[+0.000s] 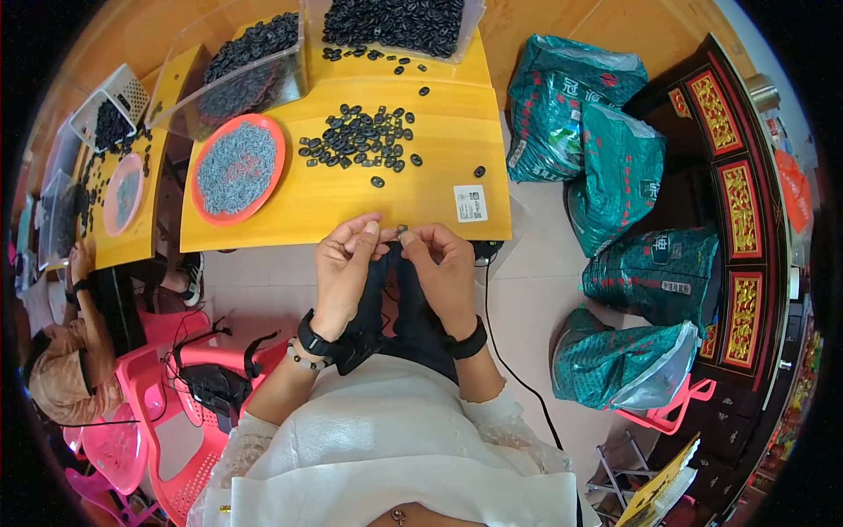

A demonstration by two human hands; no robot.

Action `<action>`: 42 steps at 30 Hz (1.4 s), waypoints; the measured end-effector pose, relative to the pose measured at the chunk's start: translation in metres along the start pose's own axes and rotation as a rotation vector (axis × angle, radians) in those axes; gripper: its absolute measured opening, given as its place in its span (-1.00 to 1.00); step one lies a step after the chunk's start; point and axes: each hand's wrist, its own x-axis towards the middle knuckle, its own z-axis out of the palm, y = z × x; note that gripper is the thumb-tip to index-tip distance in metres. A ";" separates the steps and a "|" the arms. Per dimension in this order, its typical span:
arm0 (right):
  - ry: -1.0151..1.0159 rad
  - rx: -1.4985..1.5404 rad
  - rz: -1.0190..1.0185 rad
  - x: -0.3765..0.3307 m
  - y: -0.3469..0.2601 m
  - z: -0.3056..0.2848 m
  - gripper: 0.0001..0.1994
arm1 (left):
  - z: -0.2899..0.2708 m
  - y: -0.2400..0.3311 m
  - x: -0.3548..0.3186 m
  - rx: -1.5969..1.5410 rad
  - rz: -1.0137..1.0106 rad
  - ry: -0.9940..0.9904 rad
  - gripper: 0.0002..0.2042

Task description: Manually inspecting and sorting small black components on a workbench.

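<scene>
Both of my hands meet just off the table's near edge. My right hand (445,274) pinches a small dark plastic piece (402,230) between thumb and index finger. Close beside it, my left hand (344,270) has its thumb pressed to its fingers; what it holds, if anything, is too small to make out. Beyond my hands, a loose pile of small black oval plastic pieces (360,136) lies on the yellow table (439,123). To the left of the pile, an orange-red plate (279,167) holds many thin grey metal pieces that look like screws (233,167).
Clear bins (303,66) of black pieces stand at the back. A white label (470,204) is on the table's near right. At left a co-worker (75,351) sits by another table with a pink plate (123,195). Green sacks (619,167) stand right; a pink chair (149,422) is left.
</scene>
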 end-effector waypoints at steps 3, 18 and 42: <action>-0.005 -0.002 -0.002 0.001 0.001 0.002 -0.88 | -0.002 -0.003 0.001 -0.052 -0.111 0.000 -0.80; 0.033 -0.036 -0.056 0.002 -0.011 0.012 -0.88 | -0.011 -0.006 0.008 -0.181 -0.080 0.008 -0.88; 0.057 -0.109 -0.113 -0.006 -0.012 0.015 -0.88 | -0.008 -0.008 0.001 0.062 0.027 0.000 -0.83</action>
